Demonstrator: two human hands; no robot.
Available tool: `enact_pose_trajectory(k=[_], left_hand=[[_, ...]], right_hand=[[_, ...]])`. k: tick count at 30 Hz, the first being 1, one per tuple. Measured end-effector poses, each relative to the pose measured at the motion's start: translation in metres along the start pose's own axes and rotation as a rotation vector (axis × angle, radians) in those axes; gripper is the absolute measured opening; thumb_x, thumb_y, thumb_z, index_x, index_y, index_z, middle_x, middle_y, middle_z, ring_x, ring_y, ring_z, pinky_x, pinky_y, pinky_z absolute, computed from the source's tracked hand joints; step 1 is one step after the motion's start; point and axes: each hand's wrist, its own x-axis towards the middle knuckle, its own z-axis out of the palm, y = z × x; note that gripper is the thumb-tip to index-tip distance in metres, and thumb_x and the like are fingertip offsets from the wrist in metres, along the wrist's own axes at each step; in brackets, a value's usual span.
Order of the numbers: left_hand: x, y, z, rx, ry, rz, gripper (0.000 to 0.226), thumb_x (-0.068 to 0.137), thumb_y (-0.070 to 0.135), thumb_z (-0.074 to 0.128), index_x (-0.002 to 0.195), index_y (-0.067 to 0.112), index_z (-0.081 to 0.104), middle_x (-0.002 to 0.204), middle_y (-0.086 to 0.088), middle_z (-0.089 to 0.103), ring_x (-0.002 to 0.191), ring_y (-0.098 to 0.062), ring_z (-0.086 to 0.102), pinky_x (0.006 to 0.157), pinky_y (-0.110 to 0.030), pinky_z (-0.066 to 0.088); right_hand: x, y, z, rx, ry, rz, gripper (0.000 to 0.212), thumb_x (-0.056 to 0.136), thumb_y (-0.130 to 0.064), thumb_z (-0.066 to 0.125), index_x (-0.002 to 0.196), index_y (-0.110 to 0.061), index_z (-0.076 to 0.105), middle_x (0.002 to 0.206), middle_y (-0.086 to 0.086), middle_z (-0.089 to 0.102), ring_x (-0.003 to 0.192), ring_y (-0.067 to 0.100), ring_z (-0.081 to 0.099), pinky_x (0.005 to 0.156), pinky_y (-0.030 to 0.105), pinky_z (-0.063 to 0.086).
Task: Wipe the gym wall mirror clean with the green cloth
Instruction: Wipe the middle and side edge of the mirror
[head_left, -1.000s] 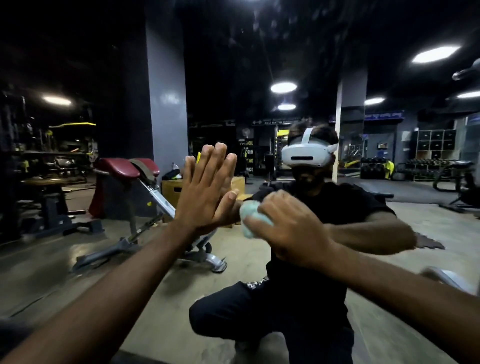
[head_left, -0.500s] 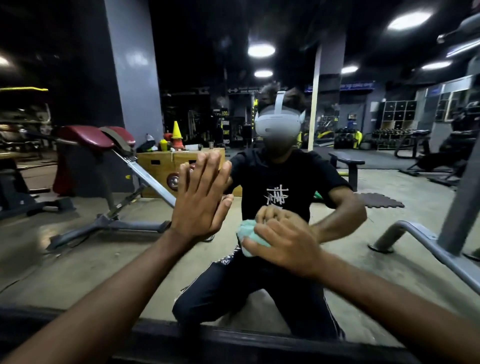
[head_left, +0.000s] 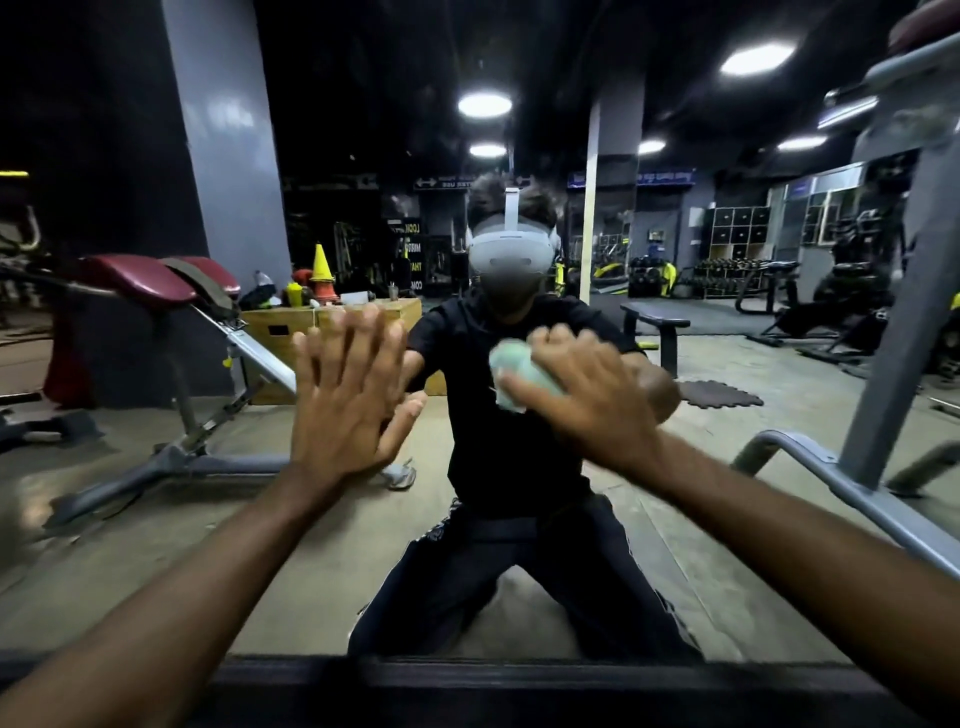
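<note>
The gym wall mirror (head_left: 156, 545) fills the view and reflects me kneeling in front of it. My left hand (head_left: 348, 400) lies flat against the glass, fingers straight and pointing up. To its right, my right hand (head_left: 587, 400) grips a bunched pale green cloth (head_left: 519, 371) and presses it on the mirror at chest height of the reflection. Most of the cloth is hidden under my fingers and it looks blurred.
A dark frame ledge (head_left: 467, 680) runs along the mirror's bottom edge. Reflected behind me are an inclined bench with red pads (head_left: 156, 291), a wooden box (head_left: 291, 322) with a yellow cone, a flat bench (head_left: 654, 322) and a grey machine frame (head_left: 831, 467) at right.
My right hand has carried the cloth up and to the right across the glass. The view has tilted down, showing the mirror's lower ledge. My left hand stays flat on the mirror.
</note>
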Motion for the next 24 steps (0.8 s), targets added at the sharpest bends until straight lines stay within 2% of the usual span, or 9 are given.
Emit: enact_pose_trajectory(k=[2, 4, 7, 10, 13, 15, 19, 21, 24], left_hand=[[0.01, -0.015, -0.006, 0.017, -0.01, 0.043, 0.078, 0.103, 0.061, 0.036, 0.163, 0.012, 0.027, 0.171, -0.017, 0.014, 0.155, -0.045, 0.017, 0.122, -0.07, 0.006], [0.012, -0.027, -0.012, 0.021, 0.002, 0.108, 0.072, 0.105, 0.058, 0.034, 0.162, 0.014, 0.031, 0.171, -0.016, 0.019, 0.156, -0.042, 0.018, 0.122, -0.069, 0.005], [0.016, -0.037, -0.016, 0.023, 0.021, 0.045, 0.073, 0.105, 0.056, 0.033, 0.163, 0.011, 0.028, 0.17, -0.018, 0.019, 0.156, -0.041, 0.019, 0.121, -0.07, 0.01], [0.032, -0.057, -0.021, 0.033, 0.024, 0.068, 0.075, 0.104, 0.058, 0.034, 0.164, 0.013, 0.023, 0.169, -0.02, 0.022, 0.155, -0.043, 0.021, 0.12, -0.072, 0.01], [0.042, -0.067, -0.025, 0.049, 0.019, 0.133, 0.077, 0.102, 0.06, 0.036, 0.162, 0.011, 0.029, 0.17, -0.019, 0.019, 0.156, -0.042, 0.017, 0.119, -0.074, 0.008], [0.056, -0.072, -0.03, 0.059, 0.037, 0.081, 0.076, 0.103, 0.059, 0.032, 0.163, 0.013, 0.027, 0.172, -0.017, 0.013, 0.158, -0.04, 0.011, 0.12, -0.074, 0.005], [0.087, -0.09, -0.036, 0.041, 0.003, 0.018, 0.077, 0.101, 0.058, 0.031, 0.166, 0.018, 0.018, 0.174, -0.012, 0.006, 0.159, -0.036, 0.006, 0.119, -0.075, 0.005], [0.085, -0.093, -0.034, 0.045, 0.002, 0.039, 0.078, 0.101, 0.058, 0.032, 0.165, 0.017, 0.019, 0.173, -0.012, 0.006, 0.159, -0.036, 0.007, 0.119, -0.074, 0.005], [0.085, -0.091, -0.038, 0.009, 0.013, -0.039, 0.078, 0.101, 0.058, 0.029, 0.166, 0.02, 0.01, 0.174, -0.009, -0.003, 0.16, -0.034, -0.002, 0.122, -0.07, -0.003]], right_hand=[[0.028, 0.004, 0.001, 0.022, 0.017, 0.203, 0.033, 0.091, -0.016, 0.064, 0.124, -0.017, 0.068, 0.115, 0.021, 0.063, 0.103, 0.036, 0.056, 0.079, 0.042, 0.037], [0.029, -0.018, 0.011, 0.058, 0.011, 0.244, 0.034, 0.092, -0.014, 0.057, 0.124, -0.015, 0.068, 0.116, 0.023, 0.062, 0.104, 0.036, 0.054, 0.081, 0.043, 0.038], [0.012, -0.051, 0.019, 0.082, -0.064, 0.034, 0.026, 0.105, -0.016, 0.047, 0.121, -0.02, 0.067, 0.111, 0.015, 0.066, 0.096, 0.034, 0.062, 0.082, 0.046, 0.05], [0.05, -0.014, 0.016, 0.031, -0.074, -0.11, 0.022, 0.104, -0.021, 0.054, 0.122, -0.02, 0.067, 0.108, 0.013, 0.066, 0.091, 0.034, 0.063, 0.078, 0.045, 0.05], [0.117, 0.041, 0.012, -0.059, 0.061, 0.155, 0.032, 0.094, -0.025, 0.058, 0.124, -0.017, 0.067, 0.109, 0.017, 0.064, 0.09, 0.032, 0.058, 0.071, 0.038, 0.034], [0.136, 0.038, 0.016, -0.036, 0.108, 0.297, 0.037, 0.091, -0.027, 0.054, 0.123, -0.015, 0.068, 0.11, 0.017, 0.063, 0.091, 0.031, 0.055, 0.071, 0.035, 0.027], [0.106, -0.012, 0.035, 0.065, -0.021, 0.0, 0.033, 0.096, -0.023, 0.055, 0.127, -0.014, 0.063, 0.114, 0.017, 0.061, 0.099, 0.036, 0.059, 0.079, 0.045, 0.046], [0.116, 0.004, 0.031, 0.121, -0.091, -0.108, 0.031, 0.098, -0.027, 0.052, 0.126, -0.017, 0.061, 0.111, 0.014, 0.061, 0.095, 0.033, 0.059, 0.074, 0.046, 0.048], [0.165, 0.047, 0.024, 0.004, -0.004, -0.027, 0.037, 0.089, -0.027, 0.065, 0.125, -0.018, 0.063, 0.109, 0.014, 0.06, 0.09, 0.03, 0.055, 0.069, 0.041, 0.045]])
